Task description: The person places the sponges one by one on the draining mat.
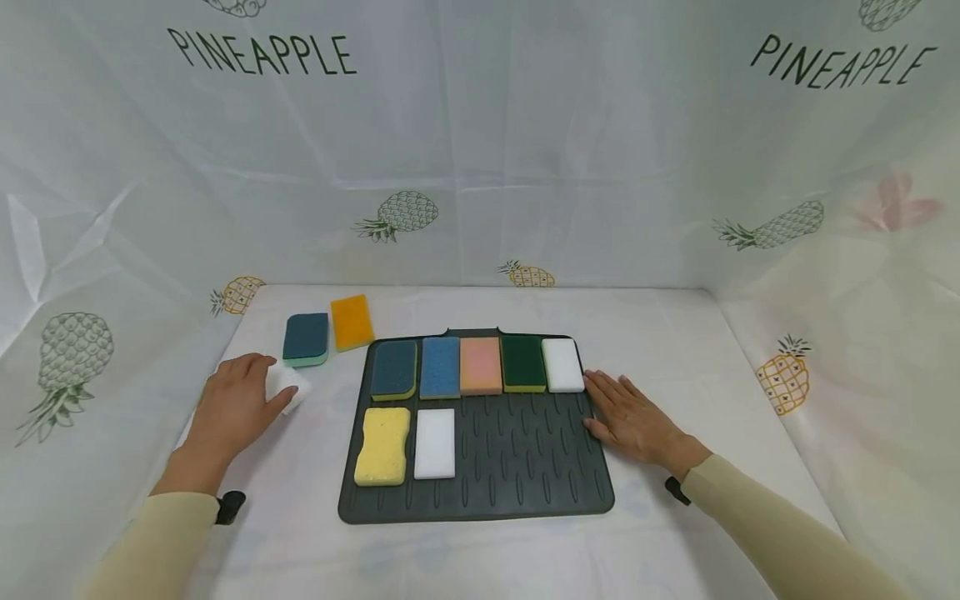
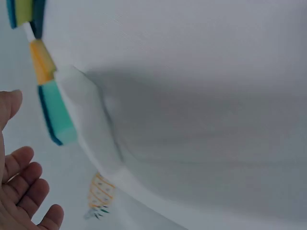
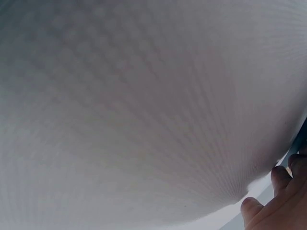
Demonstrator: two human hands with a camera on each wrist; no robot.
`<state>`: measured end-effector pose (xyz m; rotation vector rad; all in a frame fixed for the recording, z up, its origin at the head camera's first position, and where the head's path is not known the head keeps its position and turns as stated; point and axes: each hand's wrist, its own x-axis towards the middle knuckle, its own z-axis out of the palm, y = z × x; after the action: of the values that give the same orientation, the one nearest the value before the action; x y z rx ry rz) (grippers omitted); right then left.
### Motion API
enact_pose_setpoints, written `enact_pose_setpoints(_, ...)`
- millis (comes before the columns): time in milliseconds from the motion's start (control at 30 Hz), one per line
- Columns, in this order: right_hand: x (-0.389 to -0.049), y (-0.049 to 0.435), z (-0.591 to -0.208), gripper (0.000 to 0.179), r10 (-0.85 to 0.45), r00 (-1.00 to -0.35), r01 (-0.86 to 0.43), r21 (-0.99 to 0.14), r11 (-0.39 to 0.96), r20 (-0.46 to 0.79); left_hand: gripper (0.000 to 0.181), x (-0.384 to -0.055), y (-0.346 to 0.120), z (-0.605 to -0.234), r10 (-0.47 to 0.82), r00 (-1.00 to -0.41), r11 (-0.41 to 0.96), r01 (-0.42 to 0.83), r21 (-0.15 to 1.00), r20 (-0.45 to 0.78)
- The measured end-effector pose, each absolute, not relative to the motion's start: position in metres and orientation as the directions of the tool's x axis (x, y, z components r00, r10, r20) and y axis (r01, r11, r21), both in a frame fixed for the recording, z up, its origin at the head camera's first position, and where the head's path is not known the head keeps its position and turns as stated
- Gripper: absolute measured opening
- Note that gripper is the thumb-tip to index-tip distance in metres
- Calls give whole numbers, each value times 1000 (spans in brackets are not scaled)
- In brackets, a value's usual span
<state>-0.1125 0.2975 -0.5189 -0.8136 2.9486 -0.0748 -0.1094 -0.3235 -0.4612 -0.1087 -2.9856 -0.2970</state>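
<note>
My left hand (image 1: 232, 404) is at the left of the table, thumb and fingers apart around a white sponge (image 1: 283, 385) that it partly hides. Loosely bent fingers (image 2: 29, 179) show in the left wrist view, with a gap to the thumb. My right hand (image 1: 633, 417) lies flat, fingertips at the right edge of a dark ribbed mat (image 1: 525, 467). Along the mat's back sit dark blue (image 1: 393, 368), light blue (image 1: 440, 367), pink (image 1: 480, 365), dark green (image 1: 523, 362) and white (image 1: 562, 364) sponges. In front are a yellow notched sponge (image 1: 382, 446) and a white one (image 1: 435, 443).
Beyond my left hand lie a blue-topped green sponge (image 1: 306, 338) and an orange sponge (image 1: 352, 322), off the mat. White pineapple-print sheeting (image 1: 570, 167) walls the table at the back and both sides.
</note>
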Motion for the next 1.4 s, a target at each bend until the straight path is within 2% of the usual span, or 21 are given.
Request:
enact_pose_setpoints(200, -112, 297, -519, 77, -506, -860, -500, -83, 862, -71, 79, -112, -340, -470, 32, -994, 985, 49, 165, 105)
enact_pose_setpoints(367, -112, 297, -520, 77, -503, -862, -497, -82, 864, -68, 84, -114, -342, -477, 8, -996, 993, 19, 121, 86)
enact_pose_setpoints(867, -111, 297, -521, 75, -513, -858, -509, -87, 856, -31, 105, -111, -334, -486, -81, -976, 996, -74, 40, 203)
enact_pose_setpoints(1067, -112, 297, -520, 77, -504, -862, -498, -90, 863, -63, 108, -111, -329, -487, -54, -968, 998, -47, 33, 247)
enact_pose_setpoints(1267, -112, 298, -522, 76, -508, -860, -503, -92, 859, -44, 97, -110, -327, -489, 14, -936, 1000, 23, 21, 352)
enact_pose_setpoints(1400, -112, 297, -522, 76, -507, -860, -502, -93, 860, -49, 97, -110, -325, -489, 24, -928, 999, 32, 15, 372)
